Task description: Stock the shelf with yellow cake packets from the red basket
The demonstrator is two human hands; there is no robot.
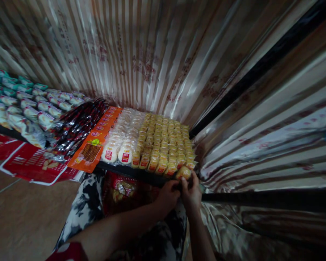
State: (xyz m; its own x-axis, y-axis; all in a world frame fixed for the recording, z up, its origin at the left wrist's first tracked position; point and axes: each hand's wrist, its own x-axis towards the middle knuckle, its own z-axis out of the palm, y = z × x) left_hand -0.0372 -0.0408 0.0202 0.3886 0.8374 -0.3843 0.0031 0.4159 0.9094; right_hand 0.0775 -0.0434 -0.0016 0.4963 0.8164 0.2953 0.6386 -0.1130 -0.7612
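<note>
Rows of small yellow-wrapped snacks [163, 145] stand tightly packed at the right end of a dark shelf. At their front right corner, my right hand [192, 194] pinches one yellow snack packet [184, 173] between thumb and fingers. Close beside it, my left hand [168, 195] is closed, its fingertips curled in at the shelf's front edge. What those fingers hold, if anything, is hidden. White round snacks in clear wrappers [119, 145] fill the rows just left of the yellow ones.
Farther left lie an orange snack bag [91, 156], dark red shiny packets [78, 123] and white-and-teal packets [29, 105]. A red bag [29, 163] hangs below the shelf [141, 175]. Striped curtains [141, 47] and dark bars [247, 79] border the back and right.
</note>
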